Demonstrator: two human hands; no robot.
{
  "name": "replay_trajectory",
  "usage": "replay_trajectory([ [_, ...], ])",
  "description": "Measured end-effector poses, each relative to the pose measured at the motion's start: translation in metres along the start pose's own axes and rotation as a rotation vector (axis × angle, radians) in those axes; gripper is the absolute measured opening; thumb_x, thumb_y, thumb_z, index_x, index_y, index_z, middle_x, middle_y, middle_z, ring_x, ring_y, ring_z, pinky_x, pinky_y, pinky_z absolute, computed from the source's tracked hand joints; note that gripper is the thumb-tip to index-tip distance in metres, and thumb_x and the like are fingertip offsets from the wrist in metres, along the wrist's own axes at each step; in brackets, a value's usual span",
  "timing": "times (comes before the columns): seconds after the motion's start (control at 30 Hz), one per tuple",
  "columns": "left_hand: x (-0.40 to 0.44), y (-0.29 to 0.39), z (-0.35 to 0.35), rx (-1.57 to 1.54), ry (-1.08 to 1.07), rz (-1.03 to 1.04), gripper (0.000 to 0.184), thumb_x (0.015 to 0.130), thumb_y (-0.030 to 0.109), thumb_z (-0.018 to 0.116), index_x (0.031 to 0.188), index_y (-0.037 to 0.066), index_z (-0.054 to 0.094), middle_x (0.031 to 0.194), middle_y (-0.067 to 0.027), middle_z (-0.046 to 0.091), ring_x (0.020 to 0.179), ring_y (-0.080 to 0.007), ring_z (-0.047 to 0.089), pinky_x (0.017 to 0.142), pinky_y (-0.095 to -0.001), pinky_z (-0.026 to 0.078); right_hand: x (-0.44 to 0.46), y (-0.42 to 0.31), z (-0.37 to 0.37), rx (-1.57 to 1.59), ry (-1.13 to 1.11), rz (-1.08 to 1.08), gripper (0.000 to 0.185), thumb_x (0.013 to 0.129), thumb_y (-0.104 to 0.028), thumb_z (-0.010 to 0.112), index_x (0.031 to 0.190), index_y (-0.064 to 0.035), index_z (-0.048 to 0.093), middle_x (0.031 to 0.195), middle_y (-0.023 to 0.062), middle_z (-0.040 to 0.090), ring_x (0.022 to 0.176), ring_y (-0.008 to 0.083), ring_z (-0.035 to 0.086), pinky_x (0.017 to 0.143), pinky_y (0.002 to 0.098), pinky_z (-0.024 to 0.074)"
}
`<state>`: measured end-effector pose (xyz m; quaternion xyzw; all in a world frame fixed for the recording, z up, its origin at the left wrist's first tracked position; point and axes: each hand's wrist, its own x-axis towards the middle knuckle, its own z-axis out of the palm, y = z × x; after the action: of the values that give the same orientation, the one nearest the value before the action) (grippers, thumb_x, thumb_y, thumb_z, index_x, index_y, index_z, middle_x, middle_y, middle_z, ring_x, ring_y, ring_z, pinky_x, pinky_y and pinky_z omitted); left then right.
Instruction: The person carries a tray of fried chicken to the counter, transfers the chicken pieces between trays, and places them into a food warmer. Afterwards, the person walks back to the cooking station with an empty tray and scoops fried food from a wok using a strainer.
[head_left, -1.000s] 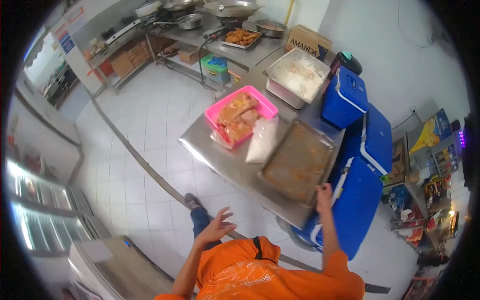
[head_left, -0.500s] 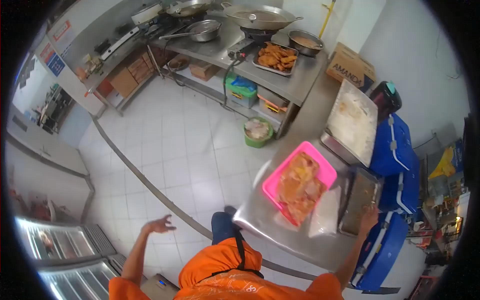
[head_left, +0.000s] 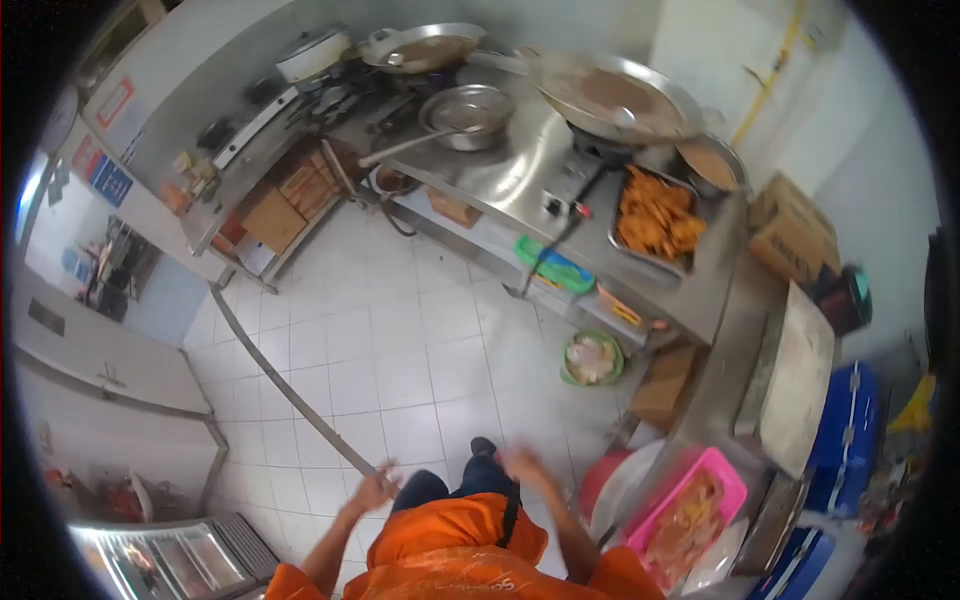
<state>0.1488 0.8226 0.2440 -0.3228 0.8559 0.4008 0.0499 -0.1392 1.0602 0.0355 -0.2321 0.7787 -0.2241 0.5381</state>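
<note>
Two hands (head_left: 374, 491) hang apart, with one pink tray (head_left: 730, 477) nearby

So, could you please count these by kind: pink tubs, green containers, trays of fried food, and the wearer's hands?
Pink tub: 1
Green containers: 2 (box on the lower shelf, tub on the floor)
Tray of fried food: 1
Hands: 2 (left hand, right hand)
Total: 6
</note>
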Motion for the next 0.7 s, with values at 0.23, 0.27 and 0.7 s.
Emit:
replay_trajectory([
  [0.23,0.040,-0.082,-0.064,-0.896,-0.331,-0.396,0.083,0.094,0.055,0.052,0.149,0.000,0.023,0.140,-0.0173,0.048,0.128,-0.0302,0.045,0.108,-0.0377,0.035,0.011,-0.159,-0.128,0.350,-0.356,-0.150,0.044,0.096,-0.043,0.055,0.123,-0.0091,0.062,0.112,0.0040,0.066,0.103,0.0153,0.060,0.094,0.0351,0.0469],
  [0.27,0.078,-0.093,-0.077,-0.778,-0.241,-0.469,0.077,0.095,0.051,0.052,0.147,0.001,0.027,0.137,-0.0166,0.050,0.124,-0.0287,0.049,0.101,-0.0378,0.040,-0.001,-0.221,-0.181,0.245,-0.087,-0.164,0.038,0.097,-0.036,0.055,0.120,-0.0080,0.063,0.108,0.0033,0.067,0.099,0.0139,0.061,0.088,0.0328,0.0495],
  [0.7,0.467,-0.013,-0.235,0.036,-0.303,0.021,0.028,0.093,0.029,0.057,0.106,0.004,0.065,0.093,-0.0141,0.071,0.085,-0.0244,0.070,0.070,-0.0367,0.055,0.085,-0.179,-0.395,1.495,1.327,-0.298,0.033,0.092,-0.016,0.059,0.124,-0.0088,0.055,0.100,0.0116,0.066,0.082,0.0200,0.064,0.074,0.0341,0.0531],
])
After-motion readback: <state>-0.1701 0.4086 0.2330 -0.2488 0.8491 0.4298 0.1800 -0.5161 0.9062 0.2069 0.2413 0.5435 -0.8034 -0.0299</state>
